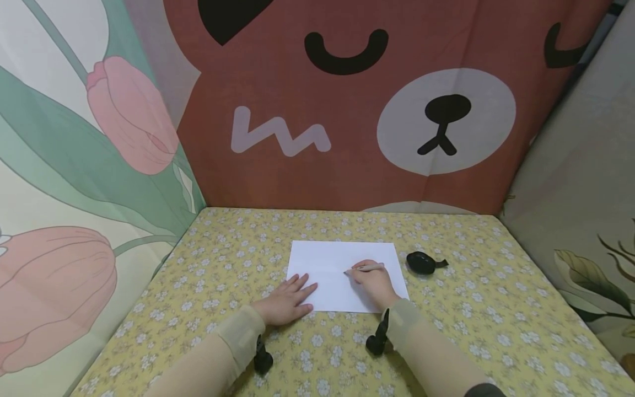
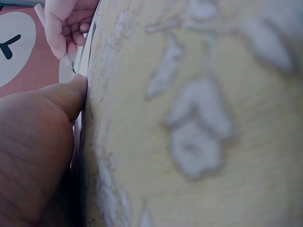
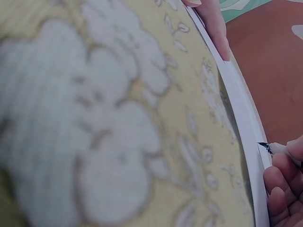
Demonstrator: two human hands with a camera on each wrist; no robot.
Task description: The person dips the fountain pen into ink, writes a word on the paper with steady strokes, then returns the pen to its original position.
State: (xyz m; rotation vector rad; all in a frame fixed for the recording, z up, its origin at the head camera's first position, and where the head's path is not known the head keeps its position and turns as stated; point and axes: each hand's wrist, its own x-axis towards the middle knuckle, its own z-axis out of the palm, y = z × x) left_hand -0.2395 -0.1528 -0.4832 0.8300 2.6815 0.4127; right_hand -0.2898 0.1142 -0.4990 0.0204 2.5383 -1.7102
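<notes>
A white sheet of paper (image 1: 329, 259) lies flat on the flowered cloth. My left hand (image 1: 285, 300) rests on its lower left corner with the fingers spread. Over the right half of the sheet, my right hand (image 1: 375, 285) grips a slim, pale pen (image 1: 371, 268). The pen's dark tip (image 3: 264, 146) is right at the paper in the right wrist view. In the left wrist view, the pen's light barrel (image 2: 40, 14) rises above the curled right fingers, and my left thumb (image 2: 71, 92) presses near the paper's edge.
A black rounded object (image 1: 421, 263) with a short tail lies right of the paper. Yellow flowered cloth (image 1: 238, 237) covers the table. Behind stands a brown hanging with a cartoon face (image 1: 347, 182); a tulip-printed curtain (image 1: 144, 121) is at left, a grey one (image 1: 570, 182) at right.
</notes>
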